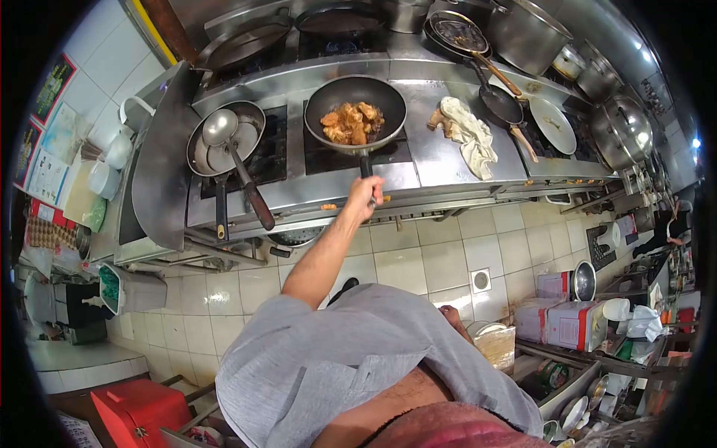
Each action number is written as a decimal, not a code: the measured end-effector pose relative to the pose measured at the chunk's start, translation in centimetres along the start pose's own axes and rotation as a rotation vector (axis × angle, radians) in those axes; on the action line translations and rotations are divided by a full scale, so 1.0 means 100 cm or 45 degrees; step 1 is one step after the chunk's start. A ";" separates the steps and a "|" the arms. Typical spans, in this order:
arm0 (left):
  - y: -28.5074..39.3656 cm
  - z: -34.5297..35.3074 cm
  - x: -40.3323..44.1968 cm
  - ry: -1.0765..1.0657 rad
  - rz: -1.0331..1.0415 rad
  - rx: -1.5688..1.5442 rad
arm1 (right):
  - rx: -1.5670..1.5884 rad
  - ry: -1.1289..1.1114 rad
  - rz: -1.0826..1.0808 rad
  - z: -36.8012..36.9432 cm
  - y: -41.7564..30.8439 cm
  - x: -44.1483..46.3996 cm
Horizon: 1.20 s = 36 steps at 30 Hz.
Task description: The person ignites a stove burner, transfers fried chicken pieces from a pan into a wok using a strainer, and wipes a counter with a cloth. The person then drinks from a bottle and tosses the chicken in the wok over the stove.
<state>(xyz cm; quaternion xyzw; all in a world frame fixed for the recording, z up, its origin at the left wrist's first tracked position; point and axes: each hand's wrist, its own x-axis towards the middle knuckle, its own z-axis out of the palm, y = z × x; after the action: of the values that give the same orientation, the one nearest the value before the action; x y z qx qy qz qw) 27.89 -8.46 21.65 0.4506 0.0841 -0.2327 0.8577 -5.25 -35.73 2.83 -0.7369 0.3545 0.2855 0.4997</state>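
Note:
My left hand (364, 196) is closed around the handle of a dark frying pan (396, 112) on the middle burner of the stove. Browned, saucy chunks of food (352, 123) lie in the pan. Down at my right side, my right hand (452, 316) shows only in part, and its fingers are too small and hidden to read. To the left of the held pan is another frying pan (254, 123), with a large ladle (221, 128) resting across it. A crumpled white cloth (468, 138) lies on the steel surface to the right.
Large dark pans (250, 46) stand on the back burners. At right are a small skillet (500, 104), an oval plate (553, 125) and big pots (526, 33). Behind me are a shelf with tins (571, 326), a red box (142, 414) and a bin (138, 290). Another person (676, 224) is far right.

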 end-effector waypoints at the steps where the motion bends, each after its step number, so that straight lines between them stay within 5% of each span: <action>1: 0.005 -0.003 0.011 0.022 -0.064 -0.001 | 0.014 0.005 0.003 0.001 -0.001 -0.003; 9: -0.011 0.031 -0.053 0.172 -0.053 0.145 | 0.111 0.054 0.037 0.005 -0.003 -0.016; 16: 0.022 -0.007 0.013 0.170 -0.047 0.112 | 0.037 0.064 0.004 -0.001 -0.007 -0.013; 21: -0.017 0.033 -0.062 0.233 -0.181 0.058 | 0.120 0.070 0.071 0.005 -0.009 -0.015; 23: -0.008 0.005 -0.034 0.143 0.002 0.307 | 0.088 0.052 0.053 0.006 -0.012 -0.019; 27: 0.036 -0.031 0.014 0.169 -0.016 0.166 | 0.062 0.002 -0.059 0.007 -0.014 -0.016; 32: -0.026 0.017 -0.045 0.155 -0.063 0.163 | 0.028 0.066 0.009 0.007 -0.022 -0.017; 36: -0.007 0.015 -0.044 0.081 -0.195 0.102 | -0.016 0.046 -0.017 0.009 -0.013 -0.010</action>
<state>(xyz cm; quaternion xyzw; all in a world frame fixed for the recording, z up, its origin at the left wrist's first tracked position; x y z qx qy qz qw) 23.58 -8.59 23.54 0.4840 0.1362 -0.2862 0.8156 -4.87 -34.31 4.00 -0.7475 0.3568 0.2709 0.4904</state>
